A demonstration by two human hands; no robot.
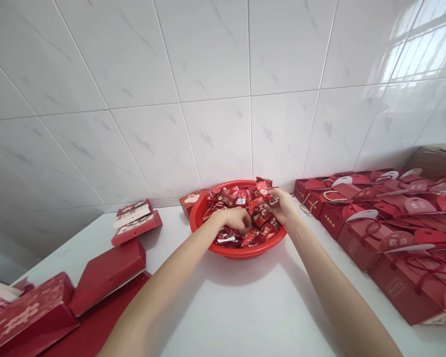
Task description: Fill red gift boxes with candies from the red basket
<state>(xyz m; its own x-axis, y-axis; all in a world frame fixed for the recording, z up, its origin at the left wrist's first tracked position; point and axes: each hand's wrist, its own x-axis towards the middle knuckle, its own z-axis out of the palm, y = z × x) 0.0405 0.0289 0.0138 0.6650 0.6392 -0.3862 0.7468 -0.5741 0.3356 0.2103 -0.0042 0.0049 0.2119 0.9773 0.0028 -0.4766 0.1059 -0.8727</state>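
Observation:
A red plastic basket (241, 254) full of red-wrapped candies (228, 198) stands on the white table against the wall. Reaching in over its near rim, my left hand (237, 219) has its fingers curled down among the candies; what the fingertips grip is hidden. My right hand (283, 207) is at the basket's right side, its fingers closed around a few wrapped candies (263, 191) lifted slightly above the heap.
Rows of red gift boxes (357, 238) with rope handles fill the right side. Flattened or lidded red boxes (111, 267) lie at the left. A small red box (189, 202) sits behind the basket, and a tiled wall (215, 139) bounds the white table (238, 317).

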